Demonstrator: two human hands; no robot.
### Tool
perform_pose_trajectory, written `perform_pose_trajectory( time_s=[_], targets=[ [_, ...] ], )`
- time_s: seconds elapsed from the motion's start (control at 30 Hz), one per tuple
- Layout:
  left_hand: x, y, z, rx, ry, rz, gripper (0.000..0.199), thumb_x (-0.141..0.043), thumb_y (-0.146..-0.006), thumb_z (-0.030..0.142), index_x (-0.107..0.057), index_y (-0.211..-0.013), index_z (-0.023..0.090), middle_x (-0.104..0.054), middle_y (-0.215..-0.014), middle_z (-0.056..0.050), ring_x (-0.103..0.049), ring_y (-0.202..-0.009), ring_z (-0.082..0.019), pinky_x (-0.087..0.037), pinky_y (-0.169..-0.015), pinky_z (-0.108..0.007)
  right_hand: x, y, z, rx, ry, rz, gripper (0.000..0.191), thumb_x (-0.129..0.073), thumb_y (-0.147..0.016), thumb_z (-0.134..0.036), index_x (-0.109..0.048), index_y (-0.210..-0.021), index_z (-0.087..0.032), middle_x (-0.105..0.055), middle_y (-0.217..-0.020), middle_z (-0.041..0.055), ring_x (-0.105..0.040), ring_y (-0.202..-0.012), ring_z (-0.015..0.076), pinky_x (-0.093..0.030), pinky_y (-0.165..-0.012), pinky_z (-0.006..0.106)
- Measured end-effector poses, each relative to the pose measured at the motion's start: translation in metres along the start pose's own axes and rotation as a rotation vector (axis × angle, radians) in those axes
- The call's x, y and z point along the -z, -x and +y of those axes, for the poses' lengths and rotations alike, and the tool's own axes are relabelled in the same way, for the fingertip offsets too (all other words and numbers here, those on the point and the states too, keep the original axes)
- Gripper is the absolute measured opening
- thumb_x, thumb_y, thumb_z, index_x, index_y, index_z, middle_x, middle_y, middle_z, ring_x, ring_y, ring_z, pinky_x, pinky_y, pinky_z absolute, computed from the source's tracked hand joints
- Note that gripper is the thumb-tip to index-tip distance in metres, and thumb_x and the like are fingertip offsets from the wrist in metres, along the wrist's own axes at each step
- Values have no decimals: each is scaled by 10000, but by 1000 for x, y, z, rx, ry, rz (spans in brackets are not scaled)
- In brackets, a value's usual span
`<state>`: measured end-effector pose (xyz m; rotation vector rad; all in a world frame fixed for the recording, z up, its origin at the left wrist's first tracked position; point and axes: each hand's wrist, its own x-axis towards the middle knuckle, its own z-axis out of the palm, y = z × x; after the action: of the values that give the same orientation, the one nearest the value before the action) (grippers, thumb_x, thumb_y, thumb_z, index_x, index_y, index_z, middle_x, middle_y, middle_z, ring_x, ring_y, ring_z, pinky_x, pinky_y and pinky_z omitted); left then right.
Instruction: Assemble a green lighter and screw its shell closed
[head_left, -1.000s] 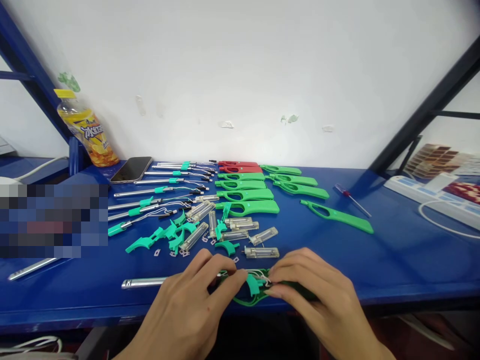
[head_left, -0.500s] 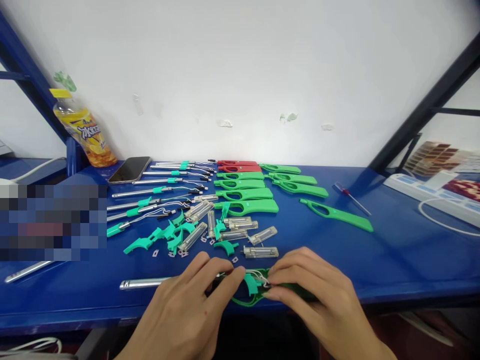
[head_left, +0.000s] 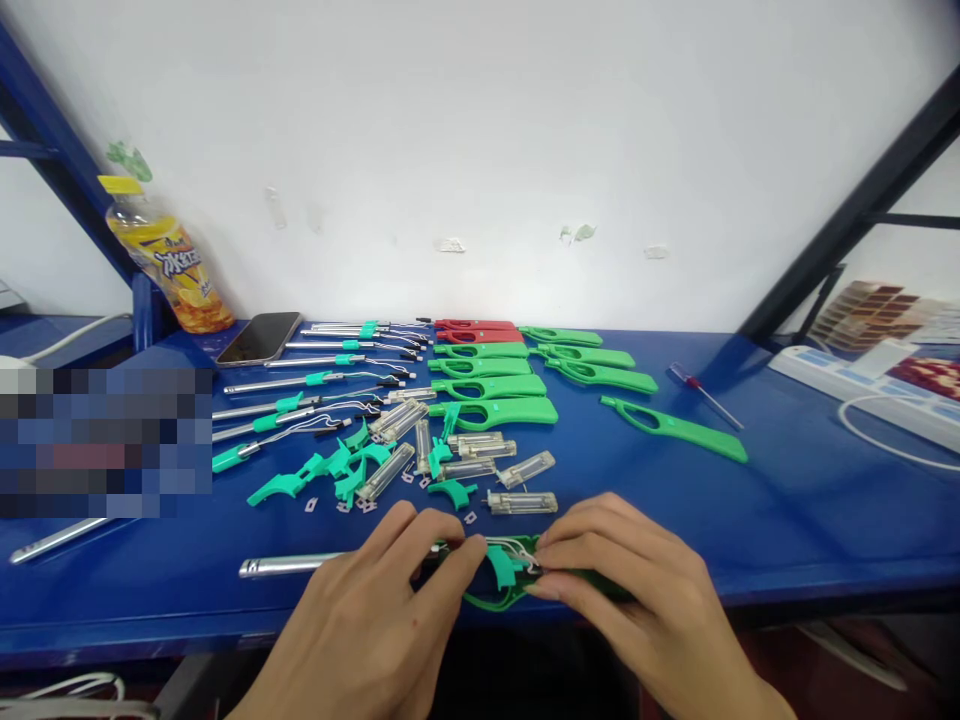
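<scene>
A: Where is the work sitting?

B: By the near edge of the blue table [head_left: 810, 520]. A green shell [head_left: 491, 604] is lying hollow side up under both hands, a metal tube [head_left: 285, 566] jutting out leftward.

A: What is the step needing, in your judgement?

B: Steady bracing, I'm thinking: the shell lying level, the teal trigger [head_left: 504, 567] sitting square, the white wires [head_left: 517, 545] running inside the rim, nothing snagging.

A: Hands?

B: Left hand [head_left: 382, 600] is gripping the shell's left end, fingers curling closed. Right hand [head_left: 637, 570] is arching over the other end, thumb and fingertips nearly meeting beside the wires. Pinching them or only bracing? Can't tell.
</scene>
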<state>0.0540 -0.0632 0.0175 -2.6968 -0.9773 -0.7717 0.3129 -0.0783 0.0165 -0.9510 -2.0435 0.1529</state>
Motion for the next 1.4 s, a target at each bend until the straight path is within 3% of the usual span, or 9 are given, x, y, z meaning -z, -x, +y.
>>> perform_pose_trajectory(
  time_s=[0.27,0.43,0.8,1.0,1.4],
  targets=[
    [6,-3,3,11,52,20,241,-501,-1086,158,-669,-1237,243,-701,-1110,-51,-663,-886,-221,-596,-569,-301,2,2,-1,-7,-14,-23,33,-770,-1018,-208,-745,-1023,-229,-790,-968,-26,-712,-876,119,-573,-818,257],
    [4,-5,7,13,47,45,170,-515,-1108,231,-660,-1197,234,-702,-1079,-51,-669,-875,-231,-629,-598,-336,2,4,-1,-17,-21,-34,73,-753,-1019,-165,-750,-1048,-232,-794,-990,-20,-717,-917,122,-582,-849,251],
    [-1,-3,7,17,85,33,187,-500,-1120,240,-643,-1239,237,-702,-1089,-54,-694,-866,-212,-644,-634,-328,2,1,-3,-40,-22,-16,62,-774,-998,-167,-764,-1001,-229,-797,-949,-9,-734,-861,134,-597,-790,252],
    [-2,-6,9,34,102,27,195,-498,-1117,218,-646,-1244,229,-695,-1082,-53,-692,-851,-200,-593,-580,-299,1,0,-4,-32,-21,23,81,-773,-990,-157,-751,-958,-228,-795,-925,0,-742,-829,147,-610,-753,263],
    [-2,-9,11,16,84,64,178,-486,-1112,208,-650,-1181,207,-701,-1027,-51,-698,-815,-205,-615,-556,-311,0,5,-2,21,18,-24,68,-747,-1011,-129,-748,-992,-195,-778,-993,12,-704,-883,125,-575,-805,269]
  ],
)
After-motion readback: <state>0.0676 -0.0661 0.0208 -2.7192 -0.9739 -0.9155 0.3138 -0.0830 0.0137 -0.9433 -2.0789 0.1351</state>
